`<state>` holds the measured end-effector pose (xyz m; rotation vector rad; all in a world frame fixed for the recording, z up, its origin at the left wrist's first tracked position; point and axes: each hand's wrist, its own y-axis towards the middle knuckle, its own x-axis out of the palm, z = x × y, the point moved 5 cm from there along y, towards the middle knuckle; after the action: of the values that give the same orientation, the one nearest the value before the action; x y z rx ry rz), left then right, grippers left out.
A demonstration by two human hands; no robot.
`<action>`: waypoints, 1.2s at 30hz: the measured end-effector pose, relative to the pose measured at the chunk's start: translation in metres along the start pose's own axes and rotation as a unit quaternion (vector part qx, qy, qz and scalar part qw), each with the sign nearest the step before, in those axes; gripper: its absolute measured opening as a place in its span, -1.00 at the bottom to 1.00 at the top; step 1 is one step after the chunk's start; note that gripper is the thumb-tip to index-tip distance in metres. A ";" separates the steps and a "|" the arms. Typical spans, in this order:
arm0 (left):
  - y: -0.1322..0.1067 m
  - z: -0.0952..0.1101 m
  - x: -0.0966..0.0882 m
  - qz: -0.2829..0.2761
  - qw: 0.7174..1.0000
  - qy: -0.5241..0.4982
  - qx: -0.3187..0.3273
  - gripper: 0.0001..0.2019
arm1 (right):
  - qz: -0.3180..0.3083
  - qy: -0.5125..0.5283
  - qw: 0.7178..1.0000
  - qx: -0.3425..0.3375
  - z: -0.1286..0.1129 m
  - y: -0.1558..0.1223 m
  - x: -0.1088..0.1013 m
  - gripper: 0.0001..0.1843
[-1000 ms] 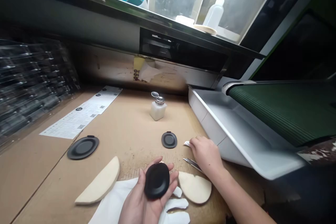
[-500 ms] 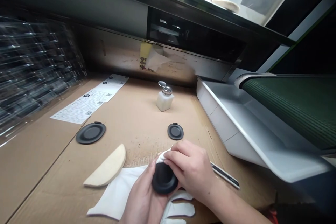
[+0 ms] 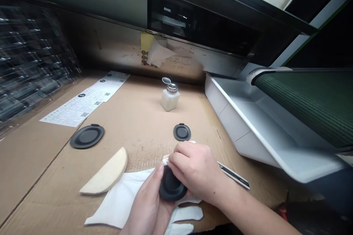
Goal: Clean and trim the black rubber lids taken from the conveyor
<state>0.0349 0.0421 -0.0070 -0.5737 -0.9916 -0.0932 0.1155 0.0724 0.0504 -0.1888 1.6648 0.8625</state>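
My left hand (image 3: 149, 205) grips a black oval rubber cap (image 3: 171, 187) from below, thumb along its left edge. My right hand (image 3: 193, 169) is closed over the cap's top, pinching a small white wipe (image 3: 165, 159) against it. Both hands hover over white cloth pieces (image 3: 124, 202) on the cardboard. Tweezers (image 3: 234, 176) lie just right of my right hand.
Two black caps lie on the cardboard (image 3: 138, 117): a large one (image 3: 87, 136) at left, a small one (image 3: 182, 132) ahead. A cream foam half-disc (image 3: 106, 174), a solvent dispenser bottle (image 3: 170, 95), label sheets (image 3: 82, 102), stacked clear trays (image 3: 27, 69), a white tray (image 3: 261, 125) and green conveyor (image 3: 309, 99).
One second ago my right hand lay on the cardboard near the tweezers. It has moved left with a white wipe onto the cap held in my left hand.
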 end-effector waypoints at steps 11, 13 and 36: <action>-0.003 0.003 -0.001 0.023 0.999 0.028 -0.006 -0.63 | 0.011 -0.048 0.999 0.022 0.022 -0.014 -0.021 -0.71; -0.004 0.004 0.001 0.017 0.998 0.052 -0.009 -0.57 | 0.037 -0.096 0.994 0.045 0.040 -0.020 -0.033 -0.73; 0.005 0.001 -0.011 -0.026 0.996 -0.082 -0.014 -0.76 | -0.049 -0.037 0.960 0.275 0.067 -0.097 0.000 -0.89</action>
<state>0.0294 0.0451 -0.0173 -0.5870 -1.1668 -0.1082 0.2213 0.0447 0.0060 0.1440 1.7436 0.3050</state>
